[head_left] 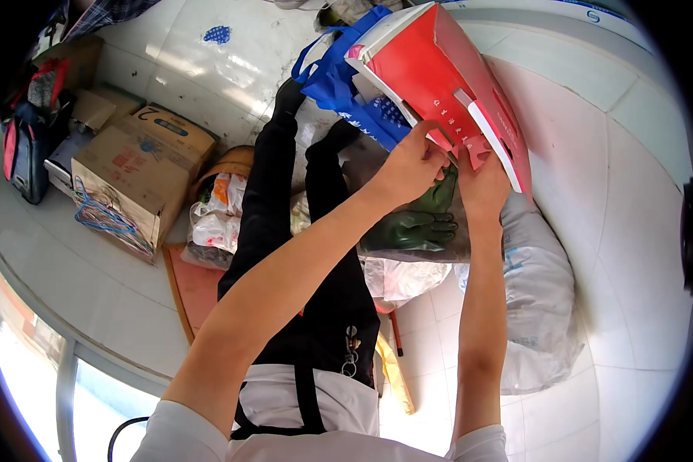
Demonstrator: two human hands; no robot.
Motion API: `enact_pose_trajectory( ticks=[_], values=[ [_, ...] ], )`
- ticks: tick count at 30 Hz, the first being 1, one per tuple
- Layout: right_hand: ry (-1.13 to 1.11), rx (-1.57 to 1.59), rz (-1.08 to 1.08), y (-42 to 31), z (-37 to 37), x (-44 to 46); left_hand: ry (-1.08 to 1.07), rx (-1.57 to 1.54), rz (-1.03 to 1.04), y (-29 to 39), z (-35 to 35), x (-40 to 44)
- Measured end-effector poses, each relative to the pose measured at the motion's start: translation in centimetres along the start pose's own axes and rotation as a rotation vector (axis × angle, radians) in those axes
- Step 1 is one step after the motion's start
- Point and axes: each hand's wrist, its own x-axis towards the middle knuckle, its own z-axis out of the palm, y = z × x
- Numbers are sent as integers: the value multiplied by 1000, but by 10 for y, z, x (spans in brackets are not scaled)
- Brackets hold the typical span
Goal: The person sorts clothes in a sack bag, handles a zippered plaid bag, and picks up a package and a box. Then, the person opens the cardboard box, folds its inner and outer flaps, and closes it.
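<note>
A large red box (431, 65) with white edges and printed characters stands tilted beyond my hands. My left hand (414, 165) is at its near edge, fingers curled together; what they pinch, if anything, is too small to make out. To the right, my right hand (483, 181) has its fingers on a red flap with a white edge (494, 138) at the front of the box. A blue bag (339, 85) leans against the box's left side. Dark green rubber gloves (420, 231) lie just below my hands.
Left, a cardboard box (135, 165) holds wire hangers at its side, near a dark backpack (31, 146). A basket with plastic bags (222, 208) sits by my leg. A stuffed white sack (539, 300) lies at the right, by the tiled wall (631, 200).
</note>
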Motion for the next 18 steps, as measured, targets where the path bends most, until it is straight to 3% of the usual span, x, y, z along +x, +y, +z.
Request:
enact_pose_trajectory(
  ticks=[1,5,8,11,18],
  values=[
    [-37,-2,101,1,-3,0,14,-93,-109,3,-4,-1],
    [-8,7,56,13,-18,9,-41,-329,-188,8,-11,5],
    [-49,-23,63,15,-21,9,96,-372,-312,13,-4,15],
    [-65,-57,28,18,-20,5,37,-415,-302,10,-5,21],
    [-101,-14,31,24,-19,3,197,-571,-328,24,16,8]
  ],
)
